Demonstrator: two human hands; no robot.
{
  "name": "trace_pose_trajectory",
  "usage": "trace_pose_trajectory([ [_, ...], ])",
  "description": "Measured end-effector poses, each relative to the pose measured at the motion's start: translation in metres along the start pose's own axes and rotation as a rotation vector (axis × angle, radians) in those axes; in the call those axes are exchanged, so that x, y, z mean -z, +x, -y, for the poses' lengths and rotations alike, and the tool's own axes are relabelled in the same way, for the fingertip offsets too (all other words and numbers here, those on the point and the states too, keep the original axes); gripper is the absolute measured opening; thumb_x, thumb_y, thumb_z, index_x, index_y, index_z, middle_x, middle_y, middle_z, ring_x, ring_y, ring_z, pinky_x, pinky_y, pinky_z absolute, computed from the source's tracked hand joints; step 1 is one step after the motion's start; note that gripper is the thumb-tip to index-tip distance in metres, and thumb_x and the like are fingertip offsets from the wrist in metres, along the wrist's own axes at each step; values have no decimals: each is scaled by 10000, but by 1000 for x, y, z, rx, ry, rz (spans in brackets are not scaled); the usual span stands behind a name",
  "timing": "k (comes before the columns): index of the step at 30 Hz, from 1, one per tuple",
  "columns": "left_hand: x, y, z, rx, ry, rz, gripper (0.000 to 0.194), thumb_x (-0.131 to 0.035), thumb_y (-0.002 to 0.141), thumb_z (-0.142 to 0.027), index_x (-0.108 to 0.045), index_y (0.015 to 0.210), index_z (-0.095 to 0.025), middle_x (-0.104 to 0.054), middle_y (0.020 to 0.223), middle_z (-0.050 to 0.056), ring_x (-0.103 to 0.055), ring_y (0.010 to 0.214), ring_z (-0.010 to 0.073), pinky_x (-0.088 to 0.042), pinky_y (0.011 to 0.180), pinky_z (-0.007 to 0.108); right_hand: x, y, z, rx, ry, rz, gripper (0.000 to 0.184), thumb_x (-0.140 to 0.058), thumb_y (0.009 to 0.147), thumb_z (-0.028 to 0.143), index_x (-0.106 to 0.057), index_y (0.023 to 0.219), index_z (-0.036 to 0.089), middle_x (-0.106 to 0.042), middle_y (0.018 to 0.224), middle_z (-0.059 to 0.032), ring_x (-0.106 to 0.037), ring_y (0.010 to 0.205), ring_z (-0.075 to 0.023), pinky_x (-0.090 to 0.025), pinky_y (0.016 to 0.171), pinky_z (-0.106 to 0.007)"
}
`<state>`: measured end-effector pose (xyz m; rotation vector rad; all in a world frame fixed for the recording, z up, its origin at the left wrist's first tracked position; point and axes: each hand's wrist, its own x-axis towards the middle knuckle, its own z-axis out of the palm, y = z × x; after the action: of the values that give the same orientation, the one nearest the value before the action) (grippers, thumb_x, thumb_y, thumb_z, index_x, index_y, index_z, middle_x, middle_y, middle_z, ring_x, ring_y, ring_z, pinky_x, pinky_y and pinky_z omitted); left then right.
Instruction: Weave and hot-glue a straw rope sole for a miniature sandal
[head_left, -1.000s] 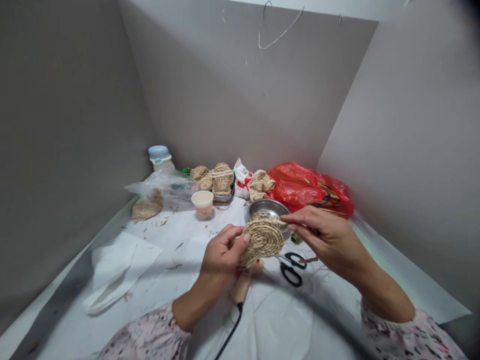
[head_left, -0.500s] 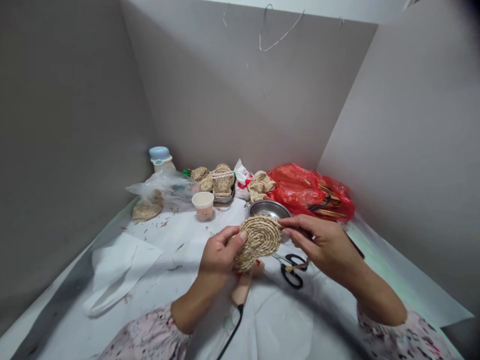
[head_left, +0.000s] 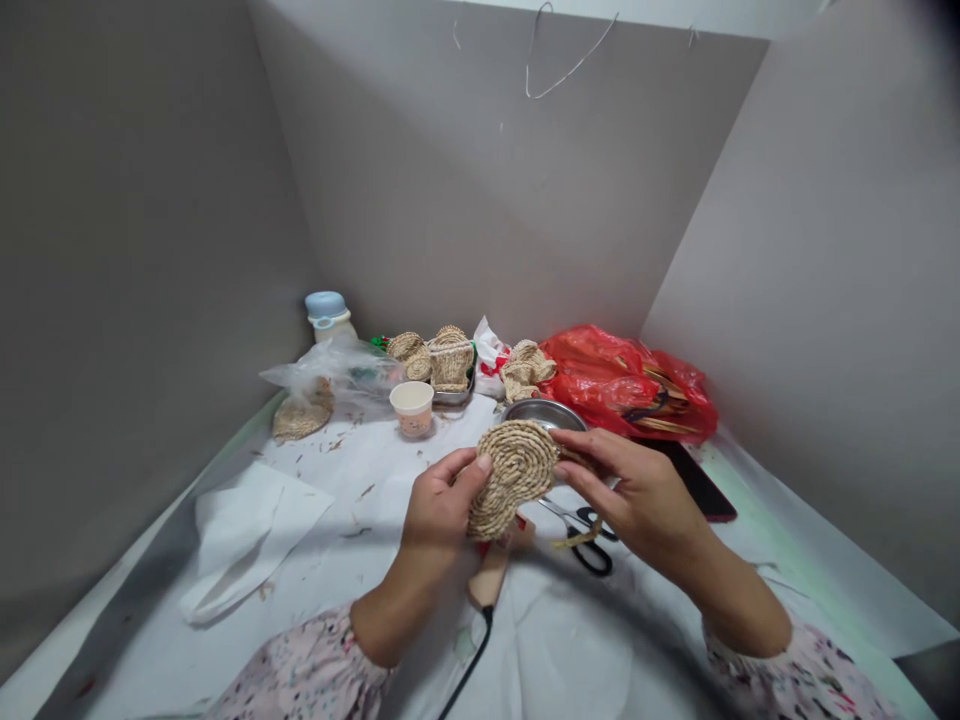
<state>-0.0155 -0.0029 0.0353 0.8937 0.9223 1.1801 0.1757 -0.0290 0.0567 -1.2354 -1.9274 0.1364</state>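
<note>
A flat piece of coiled straw rope, two rounded lobes joined together, is held up over the table. My left hand grips its left side, thumb on the front face. At the right edge of the coil my right hand pinches the straw cord, with thumb and forefinger close to the rim; part of the cord is hidden by the fingers. A straw end hangs below that hand, over black-handled scissors. Under the coil lies a corded tool with a wooden-coloured handle, its front part hidden.
Behind the coil stands a metal bowl; a dark phone-like slab lies to the right. A paper cup, woven straw pieces, a red plastic bag and a blue-lidded bottle line the back. Folded white paper lies left.
The right fingers have shifted slightly along the coil's edge, and the coil has turned and risen a little. More of the dark slab shows. The whole view has moved slightly.
</note>
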Motion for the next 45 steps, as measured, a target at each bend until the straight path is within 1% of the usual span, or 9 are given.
trace_pose_trajectory([
  [4,0,0,1,5,-50,-11,337,-764,680,-354,-657,904,-126,-712,743,37,-645,617,170,-523,630,297,-12,-2,3,-74,53,-42,323,-608,883,236,-668,1189,151,-757,943,-85,-708,786,-195,-577,763,-309],
  [7,1,0,2,69,-48,51,358,-752,700,-363,-645,940,-120,-715,753,52,-633,577,166,-513,586,299,-15,-3,1,-182,154,-49,326,-598,885,247,-672,1189,157,-757,1012,-92,-723,795,-193,-594,751,-313],
  [10,3,2,1,69,-19,115,381,-759,701,-325,-641,1000,-120,-731,867,80,-663,687,185,-523,678,319,-13,-4,-4,-245,221,-21,322,-598,891,284,-677,1184,174,-758,1028,-93,-729,788,-201,-607,713,-327],
  [16,6,2,-2,-88,145,105,358,-684,789,-410,-692,1015,-133,-734,1005,110,-654,917,236,-498,804,342,-8,-3,-4,-151,175,85,301,-595,880,239,-697,1162,210,-761,1034,-86,-721,824,-207,-587,759,-360],
  [20,6,2,-4,-96,219,122,311,-663,804,-410,-738,942,-142,-749,910,92,-649,870,237,-485,809,354,-10,-2,5,-64,146,161,284,-588,875,188,-714,1126,229,-764,982,-66,-702,839,-194,-558,783,-337],
  [28,10,5,-6,-43,225,193,226,-732,740,-352,-761,808,-138,-728,777,66,-613,741,189,-447,735,313,-5,-3,8,-34,157,240,276,-569,891,152,-710,1122,211,-694,798,-27,-635,726,-157,-493,665,-266],
  [33,6,4,-1,18,100,164,236,-752,728,-341,-745,832,-129,-733,815,77,-620,721,177,-461,720,306,-6,-3,10,-32,150,237,269,-567,893,168,-713,1114,214,-688,790,-29,-629,722,-165,-489,665,-279],
  [37,0,0,1,31,-28,177,269,-674,796,-387,-719,912,-149,-736,845,75,-645,747,191,-481,744,316,-8,-2,12,-80,174,182,287,-567,890,166,-711,1134,211,-715,882,-47,-639,762,-166,-496,701,-280],
  [45,-1,-7,1,-11,148,242,296,-590,854,-440,-659,872,-153,-689,851,63,-601,750,190,-452,705,296,-11,-2,12,-44,217,196,340,-568,881,103,-703,1172,217,-671,802,-27,-585,690,-141,-471,678,-264],
])
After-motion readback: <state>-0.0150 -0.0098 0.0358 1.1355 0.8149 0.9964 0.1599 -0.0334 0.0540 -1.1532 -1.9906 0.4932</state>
